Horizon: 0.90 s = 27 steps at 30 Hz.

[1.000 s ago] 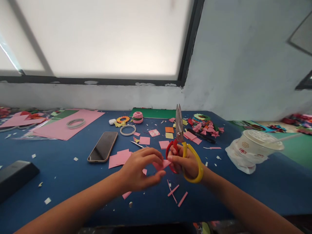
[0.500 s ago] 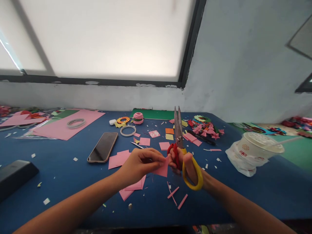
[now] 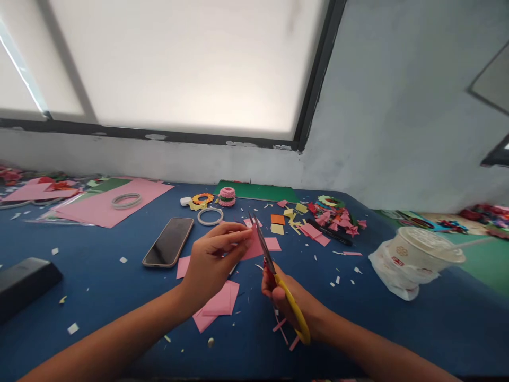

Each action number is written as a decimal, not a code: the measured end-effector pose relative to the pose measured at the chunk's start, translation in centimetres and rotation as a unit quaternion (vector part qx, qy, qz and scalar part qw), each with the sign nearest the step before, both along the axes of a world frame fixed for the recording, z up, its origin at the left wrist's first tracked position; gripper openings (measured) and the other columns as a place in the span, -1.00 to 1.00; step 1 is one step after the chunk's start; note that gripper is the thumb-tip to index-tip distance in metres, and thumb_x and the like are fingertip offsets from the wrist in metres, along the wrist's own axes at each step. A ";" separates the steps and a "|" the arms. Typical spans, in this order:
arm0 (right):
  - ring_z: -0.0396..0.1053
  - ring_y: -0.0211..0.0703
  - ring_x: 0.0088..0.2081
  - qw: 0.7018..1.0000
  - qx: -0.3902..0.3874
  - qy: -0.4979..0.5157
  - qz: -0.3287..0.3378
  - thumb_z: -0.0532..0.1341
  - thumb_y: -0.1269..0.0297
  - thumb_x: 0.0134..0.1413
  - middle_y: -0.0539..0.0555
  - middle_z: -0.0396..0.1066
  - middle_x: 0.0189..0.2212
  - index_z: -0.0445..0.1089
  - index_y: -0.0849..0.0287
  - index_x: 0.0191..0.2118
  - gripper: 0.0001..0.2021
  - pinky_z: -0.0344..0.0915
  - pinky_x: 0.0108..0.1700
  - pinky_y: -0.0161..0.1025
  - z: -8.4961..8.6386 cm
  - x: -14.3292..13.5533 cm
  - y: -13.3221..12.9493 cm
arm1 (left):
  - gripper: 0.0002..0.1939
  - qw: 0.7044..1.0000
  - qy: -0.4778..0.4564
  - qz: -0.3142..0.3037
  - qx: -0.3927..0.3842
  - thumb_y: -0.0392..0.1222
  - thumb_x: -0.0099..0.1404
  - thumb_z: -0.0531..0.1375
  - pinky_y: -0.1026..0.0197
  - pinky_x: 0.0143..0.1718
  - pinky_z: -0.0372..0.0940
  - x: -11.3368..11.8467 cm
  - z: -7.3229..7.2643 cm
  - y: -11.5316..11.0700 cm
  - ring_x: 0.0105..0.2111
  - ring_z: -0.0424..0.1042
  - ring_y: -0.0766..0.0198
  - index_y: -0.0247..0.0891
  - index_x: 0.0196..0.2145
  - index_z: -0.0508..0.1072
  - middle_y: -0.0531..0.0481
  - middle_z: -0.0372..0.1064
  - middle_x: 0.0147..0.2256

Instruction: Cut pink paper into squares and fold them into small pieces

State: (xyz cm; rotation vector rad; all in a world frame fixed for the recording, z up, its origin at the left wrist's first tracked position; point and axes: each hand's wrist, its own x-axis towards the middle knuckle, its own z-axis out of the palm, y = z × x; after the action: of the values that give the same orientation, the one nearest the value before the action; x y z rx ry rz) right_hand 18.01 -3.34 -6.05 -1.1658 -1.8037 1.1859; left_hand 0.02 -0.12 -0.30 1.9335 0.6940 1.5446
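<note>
My left hand [image 3: 212, 260] pinches a small pink paper square [image 3: 253, 245] above the blue table [image 3: 95, 286]. My right hand [image 3: 284, 297] grips scissors [image 3: 274, 273] with one red and one yellow handle; their blades point up and left and meet the right edge of the held paper. Below my left hand lie folded pink paper pieces [image 3: 218, 306]. Thin pink strips [image 3: 283, 329] lie under my right wrist.
A phone [image 3: 168, 241] lies face up to the left, with tape rings [image 3: 210, 215] and a large pink sheet [image 3: 107, 202] beyond it. Paper flowers and coloured scraps [image 3: 330, 212] sit at the back. A lidded cup in a plastic bag [image 3: 417, 253] stands at right; a black box [image 3: 24, 281] at left.
My right hand dropped toward me and tilted the scissors from upright to slanting left onto the paper. My left hand lifted the pink square up and away.
</note>
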 end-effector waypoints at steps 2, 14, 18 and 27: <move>0.05 -0.31 -0.56 1.000 0.002 0.000 0.002 -0.20 -0.57 -0.47 -0.06 0.12 -0.54 0.09 0.15 -0.37 -0.19 0.04 -0.54 -0.32 0.0 -0.1 -0.1 | -0.79 1.000 -0.006 0.007 0.001 -0.36 0.15 0.21 0.40 -0.43 0.35 0.0 0.0 0.1 -0.29 0.40 0.34 -0.12 -0.29 0.54 0.01 0.42 -0.26; 0.10 -0.28 -0.55 0.999 -0.013 0.033 -0.010 -0.11 -0.53 -0.43 -0.05 0.18 -0.54 0.10 0.13 -0.34 -0.23 0.05 -0.52 -0.31 -1.3 0.1 0.3 | -0.82 0.999 0.025 0.019 -0.009 -0.34 0.13 0.23 0.44 -0.51 0.34 0.5 0.0 -0.1 -0.30 0.41 0.35 -0.17 -0.30 0.54 -0.01 0.42 -0.26; 0.10 -0.27 -0.53 1.000 0.009 0.010 -0.011 -0.12 -0.50 -0.29 -0.03 0.17 -0.52 0.11 0.14 -0.35 -0.29 0.06 -0.51 -0.32 -1.1 0.1 0.3 | -0.82 1.000 0.019 0.021 0.001 -0.35 0.12 0.24 0.46 -0.54 0.32 0.5 0.0 -0.1 -0.33 0.41 0.37 -0.16 -0.30 0.54 0.00 0.42 -0.27; 0.03 -0.31 -0.59 1.000 -0.011 0.004 -0.019 -0.05 -0.40 -0.16 -0.06 0.12 -0.58 0.08 0.11 -0.37 -0.41 -0.01 -0.59 -0.35 0.0 -0.1 -0.2 | -0.83 1.000 0.017 0.021 -0.011 -0.34 0.12 0.23 0.44 -0.56 0.34 0.5 0.0 -0.1 -0.33 0.40 0.35 -0.17 -0.31 0.54 -0.02 0.41 -0.26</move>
State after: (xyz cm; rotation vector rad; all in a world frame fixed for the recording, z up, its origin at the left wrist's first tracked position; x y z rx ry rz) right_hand 17.87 -3.57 -6.02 -1.2010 -1.7579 1.1905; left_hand 0.50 -0.22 -0.35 1.9441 0.7688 1.5255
